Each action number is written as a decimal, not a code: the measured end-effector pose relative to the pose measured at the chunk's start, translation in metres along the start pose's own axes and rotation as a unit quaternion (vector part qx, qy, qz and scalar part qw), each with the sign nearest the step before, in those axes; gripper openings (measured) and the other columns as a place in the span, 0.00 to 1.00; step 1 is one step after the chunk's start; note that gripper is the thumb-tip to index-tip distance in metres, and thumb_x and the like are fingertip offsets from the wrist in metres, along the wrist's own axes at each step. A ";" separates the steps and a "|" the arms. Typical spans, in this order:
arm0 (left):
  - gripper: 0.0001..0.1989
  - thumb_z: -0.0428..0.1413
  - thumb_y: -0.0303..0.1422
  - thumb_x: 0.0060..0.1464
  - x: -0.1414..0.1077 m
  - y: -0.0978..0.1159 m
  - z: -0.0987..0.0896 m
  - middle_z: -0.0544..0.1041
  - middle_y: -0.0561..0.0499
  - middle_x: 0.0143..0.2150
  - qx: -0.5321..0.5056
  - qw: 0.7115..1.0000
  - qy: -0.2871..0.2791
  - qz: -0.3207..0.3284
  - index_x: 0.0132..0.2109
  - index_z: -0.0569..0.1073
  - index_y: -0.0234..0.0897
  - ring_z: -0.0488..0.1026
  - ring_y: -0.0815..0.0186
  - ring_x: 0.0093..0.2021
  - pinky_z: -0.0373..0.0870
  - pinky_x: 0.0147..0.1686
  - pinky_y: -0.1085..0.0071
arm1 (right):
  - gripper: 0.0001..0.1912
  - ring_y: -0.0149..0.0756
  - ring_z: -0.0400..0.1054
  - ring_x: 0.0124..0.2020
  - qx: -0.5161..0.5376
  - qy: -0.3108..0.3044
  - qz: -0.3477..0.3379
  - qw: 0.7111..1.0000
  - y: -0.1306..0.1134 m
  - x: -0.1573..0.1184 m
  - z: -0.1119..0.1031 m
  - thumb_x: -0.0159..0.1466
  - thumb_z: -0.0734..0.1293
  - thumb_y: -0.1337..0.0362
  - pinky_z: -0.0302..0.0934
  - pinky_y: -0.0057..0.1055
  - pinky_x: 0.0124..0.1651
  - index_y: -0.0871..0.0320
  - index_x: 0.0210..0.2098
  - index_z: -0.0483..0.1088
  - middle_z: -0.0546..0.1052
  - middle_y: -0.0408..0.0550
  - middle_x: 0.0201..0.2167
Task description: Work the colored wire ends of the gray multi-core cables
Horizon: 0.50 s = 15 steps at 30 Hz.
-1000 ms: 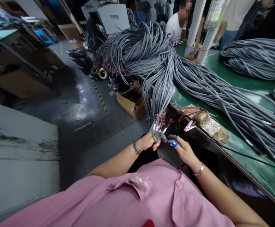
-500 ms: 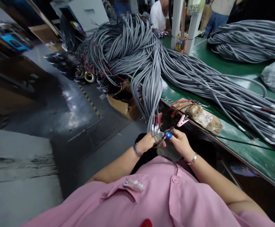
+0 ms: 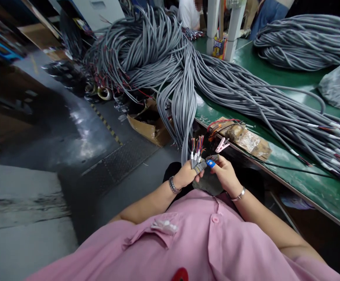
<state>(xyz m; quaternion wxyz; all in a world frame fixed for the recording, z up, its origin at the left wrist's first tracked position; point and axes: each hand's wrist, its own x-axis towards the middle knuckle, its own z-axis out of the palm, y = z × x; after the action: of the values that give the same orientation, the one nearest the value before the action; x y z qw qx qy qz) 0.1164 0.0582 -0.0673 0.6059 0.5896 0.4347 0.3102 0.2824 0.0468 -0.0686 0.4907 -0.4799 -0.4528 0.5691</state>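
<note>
My left hand [image 3: 186, 175] is closed round several grey cables [image 3: 197, 159] near their ends. White sleeves wrap these ends, and thin coloured wires [image 3: 199, 143] fan out above them. A grey cover sits on my left thumb. My right hand [image 3: 226, 175] is just to the right, with thumb and fingers pinched together close to the left thumb. The right thumb wears a blue cover [image 3: 210, 163]. Whatever lies in that pinch is hidden by the fingers. From the left hand the cables run up to the large hanging bundle [image 3: 184, 105].
A green table [image 3: 292, 168] carries long grey cables [image 3: 254, 93] and a coil [image 3: 307, 43]. At its near edge are a taped wooden block [image 3: 247, 140] and a pink clip [image 3: 222, 145]. A cardboard box [image 3: 152, 127] stands on the floor. A person [image 3: 189, 13] is at the back.
The view has shifted slightly. The held cable ends stand more upright with their coloured wires spread wider. A dark length of cable seen between my hands earlier no longer shows.
</note>
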 end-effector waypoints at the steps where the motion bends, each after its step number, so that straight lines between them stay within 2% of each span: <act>1: 0.21 0.51 0.47 0.57 -0.001 0.002 -0.001 0.67 0.55 0.17 0.010 1.000 -0.009 0.004 0.27 0.69 0.33 0.62 0.76 0.14 0.57 0.17 0.79 | 0.15 0.30 0.64 0.26 -0.008 0.003 0.000 1.000 0.000 0.001 0.000 0.55 0.70 0.54 0.58 0.27 0.28 0.59 0.34 0.71 0.73 0.44 0.29; 4: 0.18 0.55 0.45 0.54 -0.003 0.006 -0.002 0.68 0.55 0.16 0.029 0.999 -0.024 -0.011 0.31 0.72 0.32 0.65 0.74 0.15 0.60 0.19 0.78 | 0.14 0.29 0.64 0.23 -0.005 -0.013 0.009 1.000 -0.001 0.003 0.001 0.55 0.70 0.54 0.57 0.27 0.27 0.59 0.30 0.69 0.71 0.42 0.24; 7: 0.16 0.60 0.43 0.49 -0.004 0.008 -0.001 0.71 0.54 0.19 0.024 0.999 -0.014 -0.028 0.31 0.71 0.32 0.66 0.74 0.15 0.60 0.18 0.78 | 0.15 0.29 0.64 0.21 0.023 -0.036 0.027 0.999 -0.003 0.005 0.004 0.53 0.72 0.54 0.57 0.28 0.26 0.59 0.27 0.67 0.70 0.41 0.21; 12: 0.19 0.60 0.43 0.48 -0.004 0.010 0.005 0.66 0.56 0.16 -0.046 0.997 0.060 -0.019 0.23 0.68 0.32 0.59 0.77 0.12 0.54 0.15 0.78 | 0.17 0.25 0.56 0.20 0.054 0.016 0.059 0.997 -0.004 0.005 0.006 0.50 0.74 0.54 0.53 0.25 0.24 0.59 0.26 0.67 0.67 0.38 0.20; 15: 0.18 0.61 0.44 0.47 -0.002 0.009 0.008 0.68 0.55 0.19 -0.127 0.987 0.101 -0.017 0.25 0.69 0.32 0.61 0.77 0.13 0.53 0.14 0.78 | 0.16 0.25 0.55 0.20 0.085 0.028 0.064 0.994 -0.002 0.002 0.005 0.51 0.73 0.53 0.54 0.26 0.25 0.58 0.27 0.68 0.66 0.38 0.20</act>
<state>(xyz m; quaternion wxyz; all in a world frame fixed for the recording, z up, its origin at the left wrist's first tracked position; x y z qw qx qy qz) 0.1240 0.0539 -0.0585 0.6338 0.4663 0.4606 0.4109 0.2777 0.0492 -0.0662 0.5047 -0.4801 -0.3576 0.6220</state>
